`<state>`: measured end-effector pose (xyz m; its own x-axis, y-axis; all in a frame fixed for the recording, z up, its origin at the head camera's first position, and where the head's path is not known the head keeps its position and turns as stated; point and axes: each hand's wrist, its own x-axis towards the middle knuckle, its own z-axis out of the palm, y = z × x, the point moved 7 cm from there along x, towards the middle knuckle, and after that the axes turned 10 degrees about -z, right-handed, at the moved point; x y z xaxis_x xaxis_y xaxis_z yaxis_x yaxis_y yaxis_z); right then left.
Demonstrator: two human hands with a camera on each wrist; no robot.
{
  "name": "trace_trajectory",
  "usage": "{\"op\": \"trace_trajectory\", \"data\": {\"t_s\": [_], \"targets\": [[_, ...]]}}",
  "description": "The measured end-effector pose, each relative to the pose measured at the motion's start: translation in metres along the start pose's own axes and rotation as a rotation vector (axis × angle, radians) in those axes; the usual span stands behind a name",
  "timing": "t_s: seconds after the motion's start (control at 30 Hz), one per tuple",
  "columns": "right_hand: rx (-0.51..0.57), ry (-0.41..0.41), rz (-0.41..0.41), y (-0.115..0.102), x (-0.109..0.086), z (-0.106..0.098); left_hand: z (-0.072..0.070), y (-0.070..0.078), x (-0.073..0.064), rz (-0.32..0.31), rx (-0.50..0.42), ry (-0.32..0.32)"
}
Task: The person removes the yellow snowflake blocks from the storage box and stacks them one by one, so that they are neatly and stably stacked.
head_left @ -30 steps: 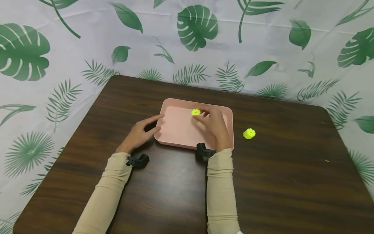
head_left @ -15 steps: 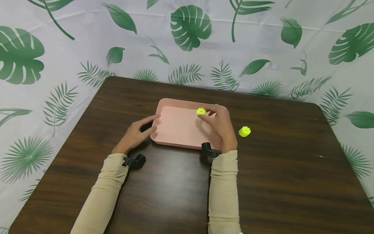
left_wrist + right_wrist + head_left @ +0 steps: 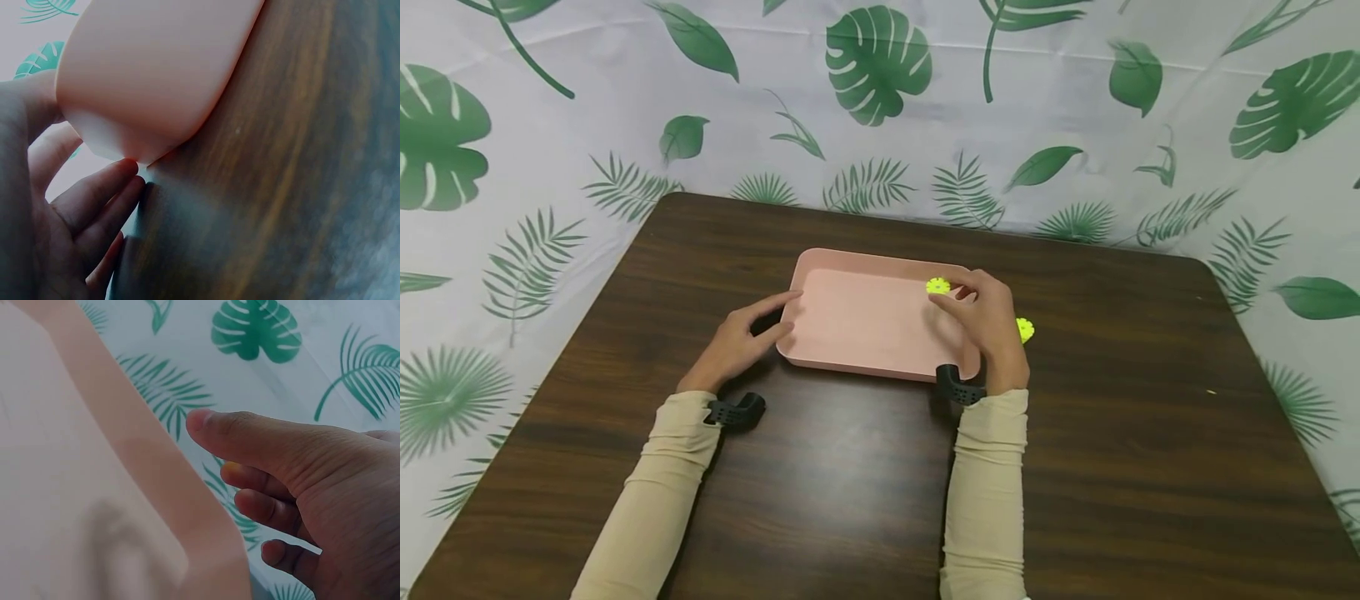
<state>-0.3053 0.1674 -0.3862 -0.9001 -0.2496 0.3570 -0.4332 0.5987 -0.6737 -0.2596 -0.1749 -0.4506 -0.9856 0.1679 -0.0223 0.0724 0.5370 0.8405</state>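
Note:
A shallow pink tray lies on the table. My left hand holds its left end; thumb and index fingertip reach over the rim, and in the left wrist view other fingers touch the outer wall. Above the tray's right part, my right hand pinches a bright yellow flower-shaped disc between thumb and index finger. The right wrist view shows that hand's thumb and curled fingers, but the disc is out of sight there. More yellow flower-shaped discs sit right of the tray, partly behind the right hand.
The dark wooden table has rounded corners and meets a leaf-printed cloth behind it. A tiny yellowish scrap lies far right. Each wrist wears a black strap mount.
My right hand has moved rightward over the tray with the yellow disc, now partly covering the other discs. The left hand stays at the tray's end. The head view has shifted slightly.

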Motion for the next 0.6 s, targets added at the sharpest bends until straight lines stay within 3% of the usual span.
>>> {"op": "trace_trajectory", "data": {"t_s": [0.6], "targets": [[-0.014,0.108,0.118,0.035,-0.031,-0.043,0.002,0.000,0.001,-0.014,-0.005,-0.019]]}}
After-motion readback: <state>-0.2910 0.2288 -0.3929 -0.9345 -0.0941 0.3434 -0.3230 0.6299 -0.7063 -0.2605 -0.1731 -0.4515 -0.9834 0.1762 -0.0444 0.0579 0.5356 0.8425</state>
